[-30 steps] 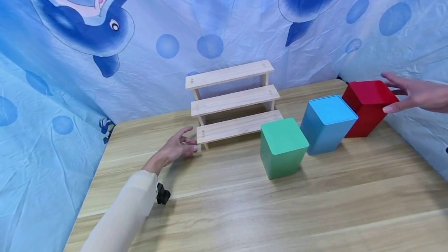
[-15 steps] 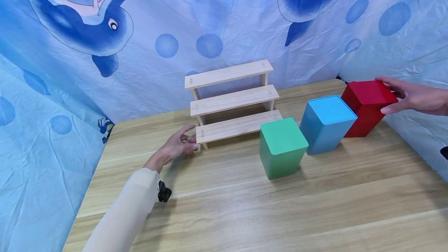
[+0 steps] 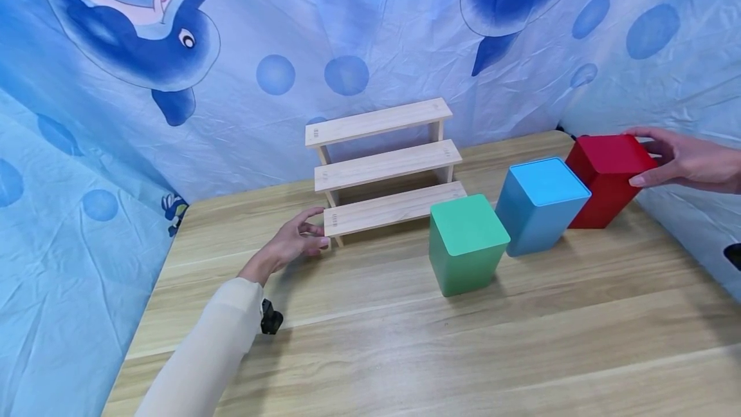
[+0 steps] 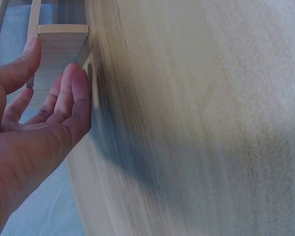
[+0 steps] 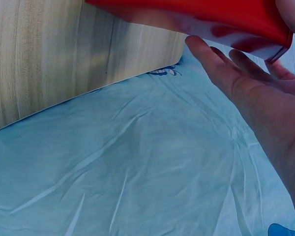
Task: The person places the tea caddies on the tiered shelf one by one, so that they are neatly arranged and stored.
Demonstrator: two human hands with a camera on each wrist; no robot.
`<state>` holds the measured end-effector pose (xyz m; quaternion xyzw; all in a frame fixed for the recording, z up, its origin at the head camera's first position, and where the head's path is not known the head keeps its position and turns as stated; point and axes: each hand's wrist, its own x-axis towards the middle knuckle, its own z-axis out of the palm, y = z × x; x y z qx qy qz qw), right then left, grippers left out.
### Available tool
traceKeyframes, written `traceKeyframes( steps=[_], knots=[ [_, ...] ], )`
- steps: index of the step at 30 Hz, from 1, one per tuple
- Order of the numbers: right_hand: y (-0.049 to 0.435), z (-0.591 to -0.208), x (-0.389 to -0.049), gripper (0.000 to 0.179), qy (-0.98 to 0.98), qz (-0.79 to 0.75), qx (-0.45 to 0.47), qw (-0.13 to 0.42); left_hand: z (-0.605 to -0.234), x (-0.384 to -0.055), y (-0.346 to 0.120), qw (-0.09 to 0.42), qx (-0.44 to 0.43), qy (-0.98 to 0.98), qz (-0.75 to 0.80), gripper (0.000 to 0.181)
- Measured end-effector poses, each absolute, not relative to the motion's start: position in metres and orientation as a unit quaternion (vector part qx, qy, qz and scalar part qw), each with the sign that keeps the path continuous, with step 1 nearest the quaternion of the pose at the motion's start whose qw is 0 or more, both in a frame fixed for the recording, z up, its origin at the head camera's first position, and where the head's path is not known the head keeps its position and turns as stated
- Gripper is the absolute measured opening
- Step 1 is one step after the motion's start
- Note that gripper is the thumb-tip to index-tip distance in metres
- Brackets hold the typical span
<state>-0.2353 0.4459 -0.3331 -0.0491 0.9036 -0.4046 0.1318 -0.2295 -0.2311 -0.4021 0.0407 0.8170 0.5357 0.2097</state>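
Observation:
At the right, my right hand (image 3: pixel 686 158) grips the upper part of a tall red box (image 3: pixel 603 201), thumb on its near edge and fingers around the far side. In the right wrist view, the fingers (image 5: pixel 236 73) lie along the red box's glossy wall (image 5: pixel 211 19). My left hand (image 3: pixel 291 243) is by the left end of a three-step wooden shelf (image 3: pixel 393 209), fingers loosely bent. The left wrist view has its thumb (image 4: pixel 24 64) against or very near a wooden edge of the shelf; whether it touches cannot be told.
A blue box (image 3: pixel 541 217) stands beside the red one, and a green box (image 3: pixel 469 256) is closer to me. All rest on a wood-grain table (image 3: pixel 376 340). Blue cloth with dolphins (image 3: pixel 359 31) hangs behind and at both sides.
My right hand has closed in on the red box, its fingers and thumb coming against its top edges. My left hand has barely moved.

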Motion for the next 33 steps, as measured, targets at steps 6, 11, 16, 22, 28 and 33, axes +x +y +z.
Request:
traceKeyframes(
  steps=[6,11,16,22,28,33],
  knots=[
    [0.4441,-0.3323,-0.2332,0.093,0.9,-0.413,-0.045,0.133,-0.4049,-0.2301,-0.2314,0.21,0.043,0.808,0.549,0.078],
    [0.4425,-0.3315,-0.2312,0.093,0.899,-0.414,-0.04,0.139,-0.4047,-0.229,-0.232,0.213,0.046,0.807,0.549,0.077],
    [0.4428,-0.331,-0.2299,0.092,0.898,-0.415,-0.039,0.14,-0.4038,-0.2297,-0.2314,0.213,0.043,0.808,0.548,0.077],
    [0.4438,-0.3317,-0.2296,0.091,0.897,-0.417,-0.042,0.137,-0.4036,-0.2299,-0.231,0.214,0.038,0.807,0.549,0.076],
    [0.4445,-0.3322,-0.2302,0.092,0.898,-0.416,-0.04,0.136,-0.4042,-0.2296,-0.2309,0.214,0.036,0.809,0.546,0.074],
    [0.4445,-0.3319,-0.2306,0.092,0.9,-0.412,-0.036,0.137,-0.4047,-0.2298,-0.2316,0.213,0.037,0.811,0.544,0.074]
  ],
)
